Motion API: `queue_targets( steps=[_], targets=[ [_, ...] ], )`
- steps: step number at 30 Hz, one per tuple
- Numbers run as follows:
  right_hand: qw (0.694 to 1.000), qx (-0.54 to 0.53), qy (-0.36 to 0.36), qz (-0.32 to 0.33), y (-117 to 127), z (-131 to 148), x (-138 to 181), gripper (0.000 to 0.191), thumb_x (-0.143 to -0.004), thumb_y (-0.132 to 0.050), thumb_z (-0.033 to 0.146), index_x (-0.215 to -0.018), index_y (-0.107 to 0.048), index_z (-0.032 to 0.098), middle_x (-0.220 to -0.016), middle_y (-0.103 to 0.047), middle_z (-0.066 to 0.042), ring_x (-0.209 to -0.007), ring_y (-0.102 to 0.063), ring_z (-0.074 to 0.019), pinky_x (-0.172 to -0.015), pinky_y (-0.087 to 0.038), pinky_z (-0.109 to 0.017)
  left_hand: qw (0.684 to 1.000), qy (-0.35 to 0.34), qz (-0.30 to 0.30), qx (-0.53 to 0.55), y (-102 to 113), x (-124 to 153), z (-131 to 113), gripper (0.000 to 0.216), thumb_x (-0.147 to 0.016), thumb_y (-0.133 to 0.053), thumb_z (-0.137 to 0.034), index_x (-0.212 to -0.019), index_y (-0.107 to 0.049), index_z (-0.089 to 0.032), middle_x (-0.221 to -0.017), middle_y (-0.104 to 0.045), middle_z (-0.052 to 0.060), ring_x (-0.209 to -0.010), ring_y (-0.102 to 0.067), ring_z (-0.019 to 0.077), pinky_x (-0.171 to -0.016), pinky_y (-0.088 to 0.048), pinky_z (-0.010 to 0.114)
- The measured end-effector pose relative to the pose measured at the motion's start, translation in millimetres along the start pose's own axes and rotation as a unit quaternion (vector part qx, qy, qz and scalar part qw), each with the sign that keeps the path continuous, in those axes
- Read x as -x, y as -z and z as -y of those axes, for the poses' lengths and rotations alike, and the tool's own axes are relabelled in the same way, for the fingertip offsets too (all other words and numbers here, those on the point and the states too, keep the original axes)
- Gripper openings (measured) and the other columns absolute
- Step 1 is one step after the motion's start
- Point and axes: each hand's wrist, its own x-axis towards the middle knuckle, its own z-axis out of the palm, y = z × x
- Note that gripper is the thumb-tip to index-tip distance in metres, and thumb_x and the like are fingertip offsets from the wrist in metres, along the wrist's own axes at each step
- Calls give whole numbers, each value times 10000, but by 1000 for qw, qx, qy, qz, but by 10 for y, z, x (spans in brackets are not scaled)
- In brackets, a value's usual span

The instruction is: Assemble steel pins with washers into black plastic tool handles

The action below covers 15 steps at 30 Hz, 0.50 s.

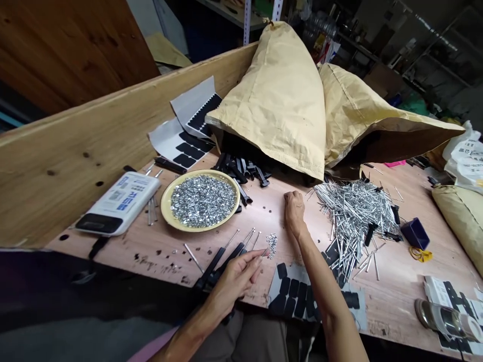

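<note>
My left hand (238, 274) is closed in a pinch near the front of the bench. A thin metal bolt (265, 252) seems to stick out from its fingertips, beside a small heap of nuts (272, 244). Just behind that hand lie black plastic handles (216, 260) with long bolts through them, their shiny ends pointing away from me. My right hand (294, 208) reaches forward to the mouth of a large paper sack (279, 100). Its fingers are curled, and what they hold, if anything, is hidden. Black plastic parts (241, 168) spill from under the sack.
A yellow bowl (165, 208) full of nuts stands left of centre, beside a white boxy device (118, 201). Right of my forearm is a heap of long bolts (354, 216). Black pad sheets (298, 296), a dark blue box (415, 233) and a glass jar (445, 319) lie nearby.
</note>
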Motion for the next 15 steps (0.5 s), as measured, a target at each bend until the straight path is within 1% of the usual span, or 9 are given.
queue_targets(
  steps=[3,6,8,10,11,12,13,14,15],
  targets=[
    [999,26,-8,25,55,29,-13,267,-838,-365,60,-864,-593,195,-868,-585,-75,-826,-487,-206,-701,-386,-290,1000,-17,6,1,-8,-11,-25,713,-641,-662,-605,-1170,-599,-132,-524,-381,-100,-369,-164,7,-375,-43,188],
    [998,35,-4,52,133,67,-25,280,-813,-373,11,-864,-586,185,-875,-605,-102,-821,-505,-217,-699,-390,-306,999,-36,5,-1,-14,2,-74,724,-640,-656,-602,-1183,-593,-127,-518,-381,-104,-367,-166,5,-376,-54,184],
    [998,31,-2,54,199,97,31,288,-791,-384,-20,-842,-586,178,-864,-620,-115,-823,-522,-223,-711,-398,-316,999,-47,5,-2,-18,24,-108,738,-635,-657,-598,-1190,-585,-118,-521,-392,-104,-367,-171,5,-374,-69,180],
    [998,28,-1,50,283,142,165,277,-784,-396,-19,-847,-586,173,-849,-633,-113,-818,-543,-221,-720,-412,-322,998,-57,7,-4,-26,54,-136,736,-637,-658,-589,-1192,-581,-111,-529,-406,-101,-370,-182,6,-372,-86,176],
    [999,6,-5,41,333,174,263,258,-791,-405,3,-866,-585,172,-839,-638,-102,-804,-554,-214,-716,-422,-321,998,-63,9,-6,-34,70,-146,726,-644,-656,-582,-1191,-582,-111,-532,-409,-99,-371,-188,7,-372,-89,175],
    [999,-39,-13,27,388,215,380,227,-804,-420,41,-892,-583,173,-824,-642,-83,-778,-566,-202,-704,-435,-315,998,-68,11,-7,-45,84,-154,709,-653,-655,-574,-1186,-585,-111,-532,-410,-97,-371,-193,8,-372,-89,176],
    [994,-109,-27,10,445,264,511,189,-817,-442,93,-919,-578,175,-809,-645,-61,-748,-577,-186,-687,-451,-307,997,-72,14,-7,-60,98,-160,692,-661,-656,-564,-1180,-589,-112,-529,-408,-97,-369,-195,9,-373,-86,178],
    [979,-197,-45,-9,503,321,651,156,-823,-473,154,-941,-571,180,-791,-645,-37,-716,-587,-169,-668,-466,-296,997,-75,20,-7,-79,110,-163,675,-667,-658,-554,-1173,-594,-112,-523,-405,-97,-366,-195,9,-374,-82,180],
    [954,-292,-67,-27,559,383,795,145,-817,-513,215,-949,-564,184,-772,-643,-17,-688,-594,-154,-649,-480,-285,997,-76,26,-6,-102,121,-164,663,-670,-663,-546,-1167,-599,-113,-517,-401,-98,-363,-193,8,-375,-80,183]
  ],
)
